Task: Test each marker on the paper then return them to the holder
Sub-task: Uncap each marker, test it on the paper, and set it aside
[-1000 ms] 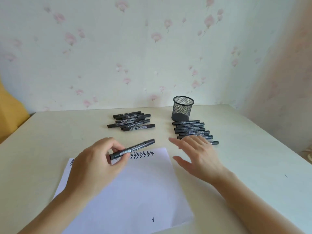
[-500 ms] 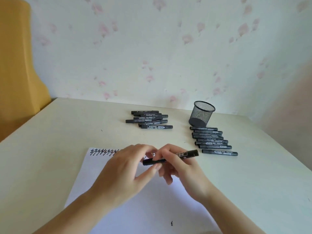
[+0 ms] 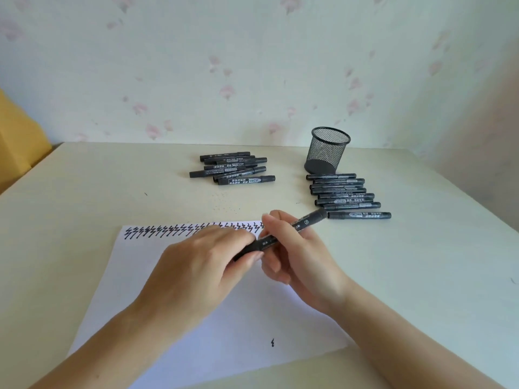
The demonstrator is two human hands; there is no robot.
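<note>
Both hands hold one black marker [image 3: 306,222] over the white paper [image 3: 196,327]. My left hand [image 3: 202,265] pinches its lower left end, and my right hand [image 3: 297,256] grips the barrel, whose far end points up and right. A row of black zigzag test marks [image 3: 157,232] runs along the paper's top edge. A black mesh holder [image 3: 327,150] stands upright at the back right with no marker showing in it. Several markers [image 3: 344,195] lie in a row in front of it, and several more markers [image 3: 233,168] lie in a pile at the back centre.
The cream table [image 3: 84,192] meets a flowered wall at the back. A yellow object [image 3: 16,141] stands beyond the table's left edge. One small black mark [image 3: 272,343] sits near the paper's front edge.
One second ago my left hand alone held the marker and my right hand hovered open. My right hand came in and took the barrel; both hands now hold it.
</note>
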